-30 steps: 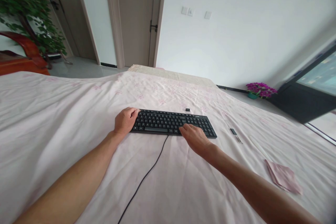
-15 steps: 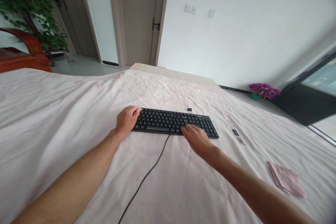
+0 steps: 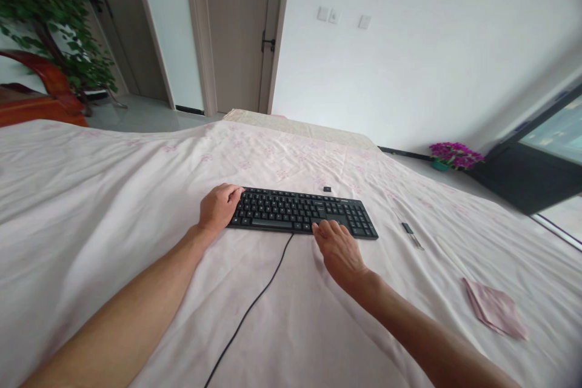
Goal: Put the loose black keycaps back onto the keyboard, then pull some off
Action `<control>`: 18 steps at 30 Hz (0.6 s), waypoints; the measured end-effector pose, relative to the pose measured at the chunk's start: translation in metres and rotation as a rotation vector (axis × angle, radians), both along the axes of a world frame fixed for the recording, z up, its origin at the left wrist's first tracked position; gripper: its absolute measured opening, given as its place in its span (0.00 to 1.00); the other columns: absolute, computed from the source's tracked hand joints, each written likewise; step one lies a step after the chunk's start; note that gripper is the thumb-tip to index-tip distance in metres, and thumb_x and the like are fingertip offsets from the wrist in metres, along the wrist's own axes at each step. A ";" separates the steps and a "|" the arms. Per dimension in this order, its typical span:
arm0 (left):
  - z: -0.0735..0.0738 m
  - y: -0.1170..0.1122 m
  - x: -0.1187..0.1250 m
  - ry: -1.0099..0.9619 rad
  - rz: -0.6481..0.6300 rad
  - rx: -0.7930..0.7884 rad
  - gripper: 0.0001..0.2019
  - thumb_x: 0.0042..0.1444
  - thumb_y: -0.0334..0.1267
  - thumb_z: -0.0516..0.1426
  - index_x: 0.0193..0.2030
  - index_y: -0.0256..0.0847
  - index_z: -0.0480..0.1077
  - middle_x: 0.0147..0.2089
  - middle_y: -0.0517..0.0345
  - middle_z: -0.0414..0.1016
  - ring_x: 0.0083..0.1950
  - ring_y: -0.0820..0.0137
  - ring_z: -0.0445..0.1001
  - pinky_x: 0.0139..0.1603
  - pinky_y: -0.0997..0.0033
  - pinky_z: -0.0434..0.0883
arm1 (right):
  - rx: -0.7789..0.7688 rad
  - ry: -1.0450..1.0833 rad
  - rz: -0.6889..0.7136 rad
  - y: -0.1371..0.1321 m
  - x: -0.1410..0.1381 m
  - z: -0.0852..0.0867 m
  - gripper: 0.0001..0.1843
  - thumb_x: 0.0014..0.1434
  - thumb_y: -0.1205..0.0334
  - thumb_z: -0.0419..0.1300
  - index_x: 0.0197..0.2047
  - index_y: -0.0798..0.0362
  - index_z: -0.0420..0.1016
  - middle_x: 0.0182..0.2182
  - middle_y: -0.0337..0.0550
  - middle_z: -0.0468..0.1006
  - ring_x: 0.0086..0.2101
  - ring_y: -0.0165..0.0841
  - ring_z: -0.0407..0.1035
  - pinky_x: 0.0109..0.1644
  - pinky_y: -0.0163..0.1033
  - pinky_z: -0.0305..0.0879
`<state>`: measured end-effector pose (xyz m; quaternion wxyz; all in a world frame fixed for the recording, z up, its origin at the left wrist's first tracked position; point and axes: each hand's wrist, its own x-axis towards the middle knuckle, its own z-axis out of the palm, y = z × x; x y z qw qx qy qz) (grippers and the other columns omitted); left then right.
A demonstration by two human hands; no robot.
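A black keyboard (image 3: pixel 273 209) lies flat on the bedsheet, its cable (image 3: pixel 250 309) running from the front edge toward me. My left hand (image 3: pixel 219 206) is closed around the keyboard's left end, thumb along the edge. Over the front edge, right of the middle, my right hand (image 3: pixel 339 248) rests with curled fingers touching the lower keys; anything under them is hidden. Just behind the keyboard sits a small black square piece that looks like a keycap (image 3: pixel 327 189). To the right lies a small tool with a black middle and thin wire ends (image 3: pixel 408 229).
A folded pink cloth (image 3: pixel 495 308) lies on the wrinkled, flowered sheet (image 3: pixel 159 194) at the right. Beyond the bed are a door (image 3: pixel 236 30), a white wall, a leafy plant (image 3: pixel 40 6), a wooden chair (image 3: pixel 50 88) and purple flowers (image 3: pixel 457 154).
My right hand has shifted slightly, its wrist turning and its fingers curling lower on the keyboard's front edge. My left hand keeps its hold, and the keyboard stays put.
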<state>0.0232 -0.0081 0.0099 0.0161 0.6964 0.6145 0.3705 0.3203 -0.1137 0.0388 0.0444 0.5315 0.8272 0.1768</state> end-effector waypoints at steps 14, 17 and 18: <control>-0.006 0.006 -0.007 -0.329 -0.043 -0.065 0.17 0.59 0.46 0.49 0.41 0.42 0.77 0.42 0.57 0.81 0.43 0.66 0.76 0.47 0.73 0.68 | -0.028 0.686 -0.079 0.021 0.052 0.007 0.24 0.61 0.72 0.47 0.55 0.48 0.73 0.36 0.43 0.76 0.39 0.34 0.68 0.44 0.37 0.62; -0.008 0.009 -0.009 -0.442 -0.021 -0.090 0.19 0.58 0.49 0.50 0.41 0.41 0.77 0.39 0.57 0.81 0.42 0.65 0.77 0.47 0.72 0.69 | 0.023 0.742 -0.181 0.042 0.076 0.013 0.19 0.60 0.66 0.50 0.49 0.47 0.79 0.39 0.42 0.79 0.41 0.35 0.71 0.45 0.37 0.63; -0.008 0.010 -0.010 -0.473 -0.016 -0.098 0.19 0.57 0.49 0.50 0.42 0.40 0.77 0.39 0.56 0.81 0.42 0.65 0.77 0.46 0.71 0.69 | 0.019 0.745 -0.220 0.049 0.083 0.015 0.18 0.60 0.64 0.51 0.48 0.47 0.79 0.40 0.42 0.79 0.41 0.36 0.72 0.45 0.37 0.64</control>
